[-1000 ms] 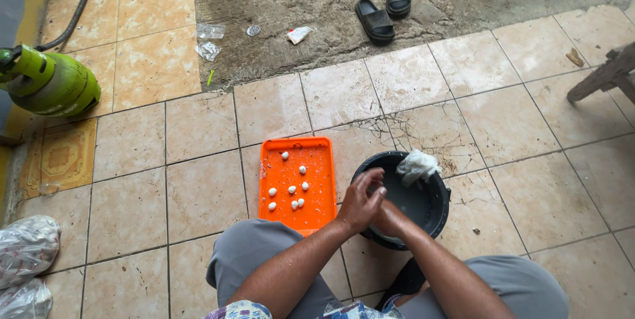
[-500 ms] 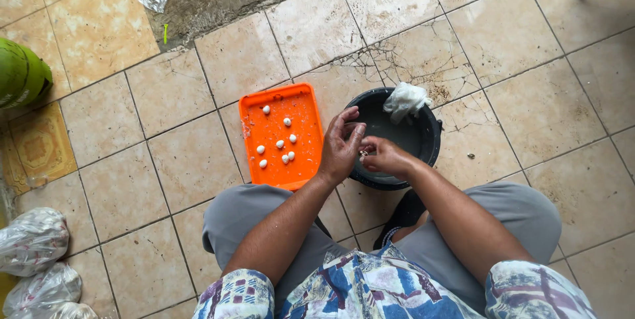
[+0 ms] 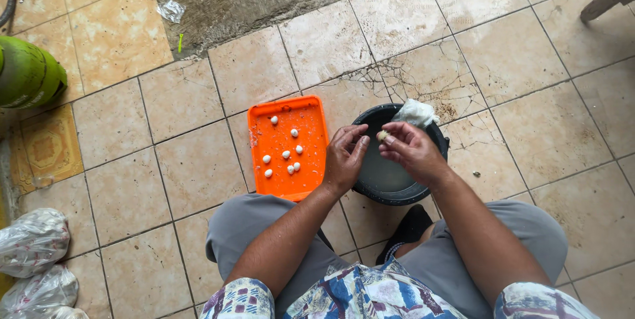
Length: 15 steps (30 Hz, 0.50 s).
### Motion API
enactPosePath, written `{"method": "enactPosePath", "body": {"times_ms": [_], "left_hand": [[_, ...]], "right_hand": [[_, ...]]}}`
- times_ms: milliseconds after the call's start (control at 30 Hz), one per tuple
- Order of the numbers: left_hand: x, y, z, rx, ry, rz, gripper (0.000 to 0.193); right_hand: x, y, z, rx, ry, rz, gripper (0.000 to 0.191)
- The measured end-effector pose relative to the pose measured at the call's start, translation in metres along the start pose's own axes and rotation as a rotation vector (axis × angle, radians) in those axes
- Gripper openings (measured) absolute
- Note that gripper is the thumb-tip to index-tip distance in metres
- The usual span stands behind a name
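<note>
Fingers (image 3: 387, 139) of the right hand (image 3: 411, 154) are pinched on a small pale lump (image 3: 381, 135), held over the black bowl (image 3: 390, 187). Left hand (image 3: 345, 159) is held just beside it, fingers loosely curled, tips near the lump; whether it is touched cannot be told. A white bag (image 3: 415, 113) is draped on the bowl's far rim. An orange tray (image 3: 288, 147) is set on the tiled floor (image 3: 198, 160) touching or just beside the bowl, with seven white balls (image 3: 286, 154) scattered on it. A green cylinder (image 3: 28, 73) is seen far left, plastic bags (image 3: 33, 243) at lower left. Grey trousers and a patterned shirt are seen below.
</note>
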<state>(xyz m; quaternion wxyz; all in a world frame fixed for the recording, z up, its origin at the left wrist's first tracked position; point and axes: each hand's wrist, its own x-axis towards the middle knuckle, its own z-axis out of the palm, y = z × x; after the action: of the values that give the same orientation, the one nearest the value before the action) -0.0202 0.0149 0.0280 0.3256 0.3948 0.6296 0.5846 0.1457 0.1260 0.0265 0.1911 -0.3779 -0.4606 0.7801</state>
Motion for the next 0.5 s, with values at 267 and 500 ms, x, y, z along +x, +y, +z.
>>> {"method": "enactPosePath", "body": {"times_ms": [267,500], "left_hand": [[-0.007,0.013,0.012,-0.122,-0.145,0.061,0.034],[-0.008,0.003,0.009,-0.227,-0.088,-0.003,0.027]], "right_hand": [[-0.024,-0.017,0.017,0.013,-0.001,-0.254,0.025],[-0.026,-0.015,0.024,-0.094,0.038,-0.273,0.019]]}}
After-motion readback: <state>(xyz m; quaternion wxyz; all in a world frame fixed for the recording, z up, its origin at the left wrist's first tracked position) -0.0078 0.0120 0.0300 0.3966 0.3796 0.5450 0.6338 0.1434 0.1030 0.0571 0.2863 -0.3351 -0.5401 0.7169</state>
